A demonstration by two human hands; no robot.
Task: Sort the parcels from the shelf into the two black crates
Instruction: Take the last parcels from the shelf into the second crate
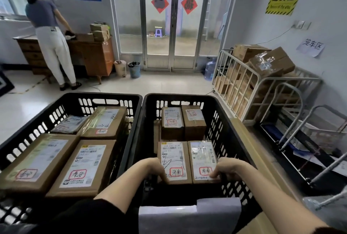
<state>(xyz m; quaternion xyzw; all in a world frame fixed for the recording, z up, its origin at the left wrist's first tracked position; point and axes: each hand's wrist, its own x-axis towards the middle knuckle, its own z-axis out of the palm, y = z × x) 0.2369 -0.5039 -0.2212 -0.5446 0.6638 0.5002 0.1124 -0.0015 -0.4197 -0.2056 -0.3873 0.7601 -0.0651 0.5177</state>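
Note:
Two black crates stand side by side in front of me. The left crate (43, 119) holds several labelled cardboard parcels lying flat. The right crate (227, 126) holds two small boxes at the back and two labelled parcels at the front. My left hand (155, 168) grips the left edge of the near left parcel (173, 162). My right hand (226, 168) grips the right edge of the near right parcel (202, 160). Both parcels sit side by side between my hands, inside the right crate. No shelf is in view.
A metal cage trolley (262, 87) full of cardboard boxes stands to the right, with a hand cart (308, 140) beside it. A person stands at a wooden desk (93, 53) at the back left. Two bins and glass doors are straight ahead.

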